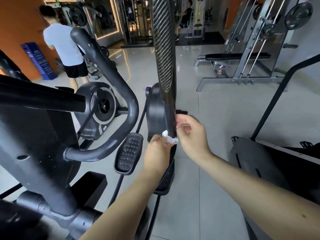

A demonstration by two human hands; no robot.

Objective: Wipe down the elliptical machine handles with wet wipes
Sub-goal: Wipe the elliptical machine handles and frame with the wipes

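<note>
pedal (129, 154) left of upright handle (164, 54)

A gym interior is shown: an elliptical machine (103, 94) with studded pedal (129, 151), a cable rack (251, 49) loaded with a weight plate (299, 15), a padded bench (237, 56), and glossy tiled floor (199, 87).

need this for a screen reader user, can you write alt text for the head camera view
A person's left hand presses a crumpled white wet wipe against the upright black elliptical handle, while the right hand steadies the handle from the other side. Behind are a foot pedal and gym floor.
</note>
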